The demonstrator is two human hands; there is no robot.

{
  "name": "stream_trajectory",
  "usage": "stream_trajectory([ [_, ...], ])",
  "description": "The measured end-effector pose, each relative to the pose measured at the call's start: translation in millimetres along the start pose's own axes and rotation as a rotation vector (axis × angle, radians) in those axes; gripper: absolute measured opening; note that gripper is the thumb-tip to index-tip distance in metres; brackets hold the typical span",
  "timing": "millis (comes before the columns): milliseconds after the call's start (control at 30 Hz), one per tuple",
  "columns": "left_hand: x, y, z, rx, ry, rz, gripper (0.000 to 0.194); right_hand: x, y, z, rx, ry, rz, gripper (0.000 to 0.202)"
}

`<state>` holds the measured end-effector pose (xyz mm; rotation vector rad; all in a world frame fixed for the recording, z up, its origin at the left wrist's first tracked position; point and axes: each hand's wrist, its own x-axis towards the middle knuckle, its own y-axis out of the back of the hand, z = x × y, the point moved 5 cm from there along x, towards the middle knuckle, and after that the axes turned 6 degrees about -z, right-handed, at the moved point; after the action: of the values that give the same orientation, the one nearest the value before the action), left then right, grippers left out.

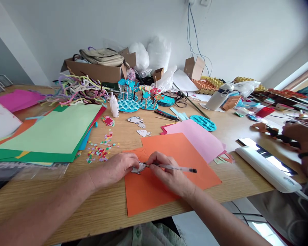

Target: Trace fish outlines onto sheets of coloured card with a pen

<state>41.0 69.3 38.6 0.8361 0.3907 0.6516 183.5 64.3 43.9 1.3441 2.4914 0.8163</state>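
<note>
Orange paper (166, 194) lies on the wooden table in front of me, with a faint drawn outline near its upper left. A small white fish cutout (138, 168) rests on its left part. The fingers of my left hand (120, 167) press down on the cutout's left end. Pinched in my right hand (169, 172) is a clear pen (181, 167) with a dark end cap, its tip at the cutout's right end. More fish cutouts (143, 132) and a red paper fish (108, 120) lie beyond my hands.
Coloured sheets (51, 131) are stacked at left, beside scattered confetti (101, 152). Glue bottles (114, 106), blue fish decorations (128, 102) and pipe cleaners (79, 87) stand behind. Pink paper (195, 136) and a white laminator-like device (268, 169) lie right, near another person's hand (301, 133).
</note>
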Motion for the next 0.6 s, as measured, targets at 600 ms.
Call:
stream_trajectory([
  [600,5.8,-0.7,-10.9,-0.103,-0.093,-0.058,0.023,13.1,-16.3,-0.7,-0.047,0.054,-0.223,0.018],
])
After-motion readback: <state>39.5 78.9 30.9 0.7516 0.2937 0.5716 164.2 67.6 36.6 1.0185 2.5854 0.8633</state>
